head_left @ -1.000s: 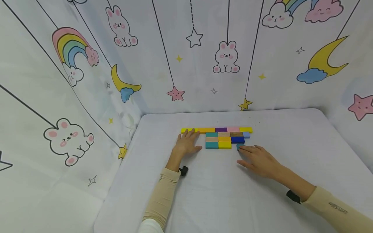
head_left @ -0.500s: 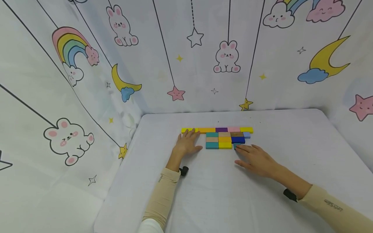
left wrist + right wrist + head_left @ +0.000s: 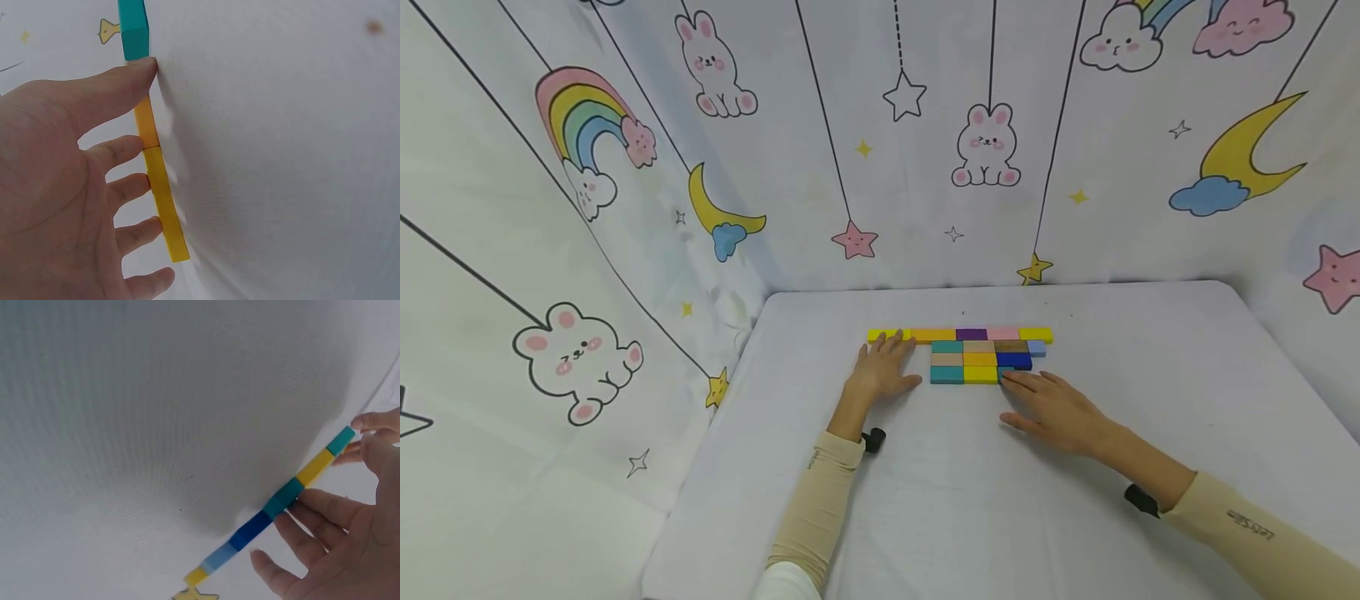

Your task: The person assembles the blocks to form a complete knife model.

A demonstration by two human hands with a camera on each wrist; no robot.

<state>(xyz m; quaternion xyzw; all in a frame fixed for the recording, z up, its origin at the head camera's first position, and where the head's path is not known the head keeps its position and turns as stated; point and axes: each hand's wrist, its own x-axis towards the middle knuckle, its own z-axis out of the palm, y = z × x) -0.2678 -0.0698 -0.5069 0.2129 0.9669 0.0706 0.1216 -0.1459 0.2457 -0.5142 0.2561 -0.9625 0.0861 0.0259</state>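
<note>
Flat coloured blocks lie in rows in the head view. The back row starts with a yellow block [image 3: 881, 336] and an orange block [image 3: 933, 335]. Fingertips of my left hand [image 3: 880, 372] touch these two, fingers spread and extended. Its thumb points at the left side of the shorter rows. My right hand [image 3: 1063, 414] stretches its fingers over a teal block [image 3: 1003, 376], their tips on it. That block, partly hidden by the fingers, meets a yellow block [image 3: 981, 375] in the front row. In the right wrist view the teal block [image 3: 284, 496] sits against the fingertips.
The shorter rows also hold a dark blue block [image 3: 1013, 361], a brown block [image 3: 1011, 346] and a light blue block [image 3: 1036, 347]. Purple [image 3: 971, 334] and pink blocks [image 3: 1003, 333] belong to the back row. A white cloth [image 3: 955, 500] covers the table; a printed curtain [image 3: 820, 167] stands behind.
My right hand has slid the teal block leftward, closing the gap to the yellow block in the front row. The left hand has stayed in place.
</note>
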